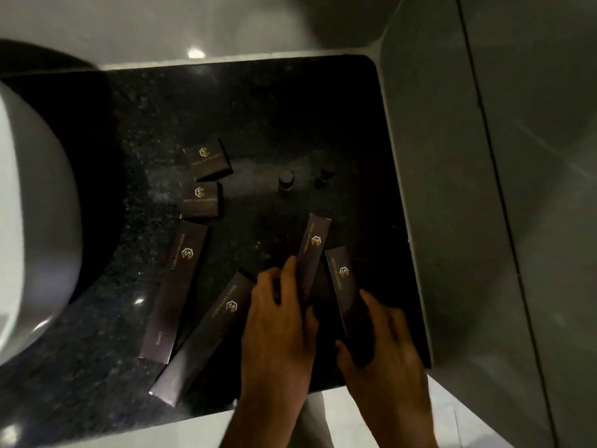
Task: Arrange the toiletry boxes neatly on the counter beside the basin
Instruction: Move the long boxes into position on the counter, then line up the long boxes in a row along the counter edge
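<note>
Head view shows my left hand point(277, 321) pinching one long box point(312, 253) and my right hand point(381, 337) curled around another long box point(345, 292), side by side on the dark counter point(258, 108). I think I am lining these two up. Next I should lay them straight like the comb box point(174, 292), left of my hands by the basin point(35, 205).

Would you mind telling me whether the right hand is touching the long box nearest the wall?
Touching. The head view shows the right hand wrapped around the near end of the long box, thumb on one side and fingers on the other.
</note>
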